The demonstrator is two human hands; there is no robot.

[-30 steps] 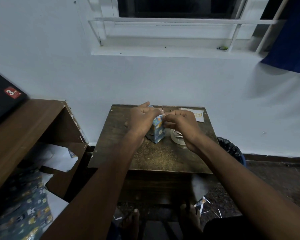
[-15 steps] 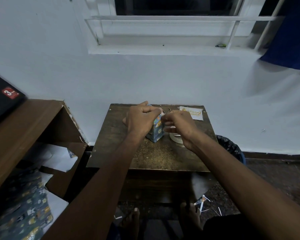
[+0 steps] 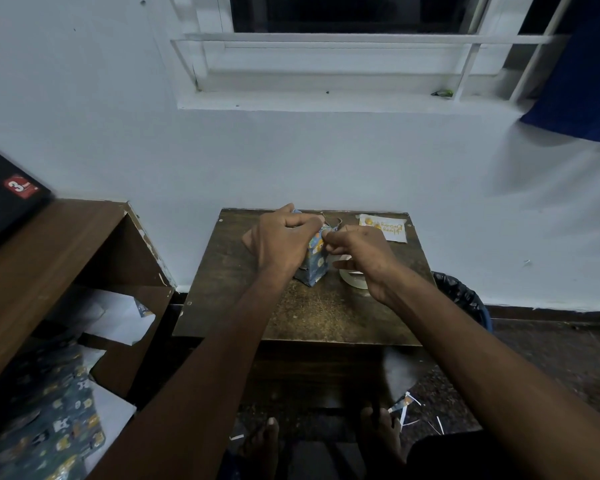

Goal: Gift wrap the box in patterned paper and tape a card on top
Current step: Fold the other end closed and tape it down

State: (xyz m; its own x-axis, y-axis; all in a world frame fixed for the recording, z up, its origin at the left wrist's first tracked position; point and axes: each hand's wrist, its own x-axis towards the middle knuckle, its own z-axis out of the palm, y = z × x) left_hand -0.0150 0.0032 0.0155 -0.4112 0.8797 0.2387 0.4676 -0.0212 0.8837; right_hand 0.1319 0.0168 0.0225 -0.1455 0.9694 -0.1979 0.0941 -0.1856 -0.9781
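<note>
From the head view, the left hand [image 3: 280, 242] curls its fingers over the top of the box [image 3: 313, 266], gripping it where it stands upright in blue patterned paper on the small wooden table [image 3: 312, 313]; the right hand [image 3: 359, 251] meets it at the box's upper right corner, fingertips pinched together on the paper edge there, though what exactly lies between them is too small to tell; just under the right hand a roll of clear tape [image 3: 352, 277] lies flat on the table; beyond the right hand, at the table's far right corner, lies the card [image 3: 383, 227], its yellow writing upside down and not clearly readable; the table stands against a white wall below a barred window [image 3: 354, 46]; left of the left hand is a brown shelf unit [image 3: 59, 251] with a black item bearing a red label marked "3" [image 3: 21, 186]; more patterned wrapping paper [image 3: 49, 431] lies low on the left; a dark bin [image 3: 463, 296] stands right of the table
</note>
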